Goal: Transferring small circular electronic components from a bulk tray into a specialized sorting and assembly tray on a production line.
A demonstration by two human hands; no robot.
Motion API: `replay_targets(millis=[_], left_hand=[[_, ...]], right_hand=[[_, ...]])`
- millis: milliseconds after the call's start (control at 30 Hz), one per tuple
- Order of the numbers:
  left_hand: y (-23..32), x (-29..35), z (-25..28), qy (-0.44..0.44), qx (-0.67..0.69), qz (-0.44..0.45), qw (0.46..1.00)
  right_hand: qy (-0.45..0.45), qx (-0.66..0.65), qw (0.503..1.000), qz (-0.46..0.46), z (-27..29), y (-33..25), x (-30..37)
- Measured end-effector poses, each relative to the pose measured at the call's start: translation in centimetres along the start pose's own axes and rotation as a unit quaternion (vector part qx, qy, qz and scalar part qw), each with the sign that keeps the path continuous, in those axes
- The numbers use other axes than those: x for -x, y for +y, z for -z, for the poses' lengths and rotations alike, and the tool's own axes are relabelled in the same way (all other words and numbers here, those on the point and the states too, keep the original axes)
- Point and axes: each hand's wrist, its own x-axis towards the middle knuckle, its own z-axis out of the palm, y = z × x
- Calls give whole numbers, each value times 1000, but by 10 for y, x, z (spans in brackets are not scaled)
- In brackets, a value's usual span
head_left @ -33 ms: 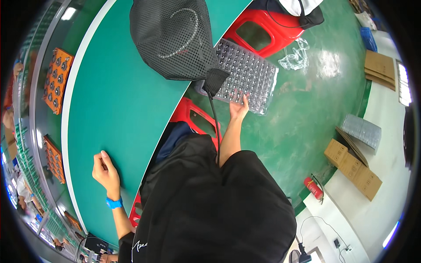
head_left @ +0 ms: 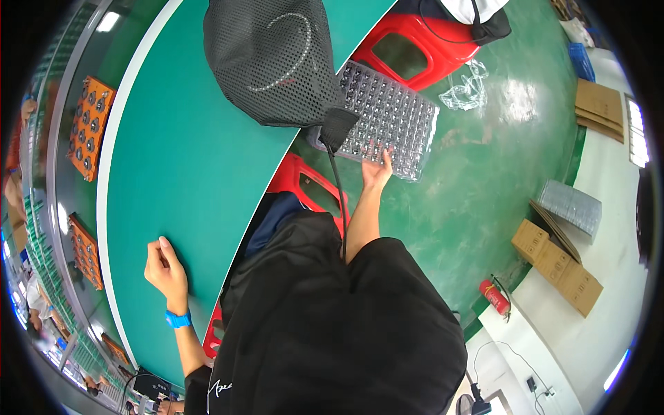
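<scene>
My left hand (head_left: 166, 272) rests over the green tabletop (head_left: 190, 155), its fingers curled in and its thumb stretched forward. Nothing shows in it, and a blue watch (head_left: 178, 319) sits on that wrist. Beyond the table's right edge, my right hand (head_left: 376, 173) grips the near side of a clear plastic tray (head_left: 417, 142). Some of its fingers show through the plastic. Rows of small dark and shiny parts fill the tray's pockets. A black mesh cap-like thing (head_left: 273, 62) with a strap and a cord covers the tray's left corner.
Orange fixtures (head_left: 92, 128) with round metal parts stand left beyond the table's white edge. Red stools (head_left: 420, 45) stand by the table's right side. Crumpled clear plastic (head_left: 466, 88) lies on the green floor. Cardboard boxes (head_left: 557, 266) and a fire extinguisher (head_left: 494, 297) are at the right.
My left hand has shifted very slightly to the left. The strap end of the black mesh thing has moved a little left. My right hand and the tray look the same.
</scene>
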Motion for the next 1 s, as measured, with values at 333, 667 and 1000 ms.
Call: replay_targets(millis=[333, 667, 1000], left_hand=[[4, -10, -4, -2, -15, -25, 1000], [12, -19, -10, 1, 6, -23, 1000], [23, -49, -7, -57, 189, -21, 980]], right_hand=[[-34, 9, 999, -11, -22, -16, 4], [-79, 17, 997, 15, -43, -47, 14], [-104, 84, 984, 114, -73, -163, 35]])
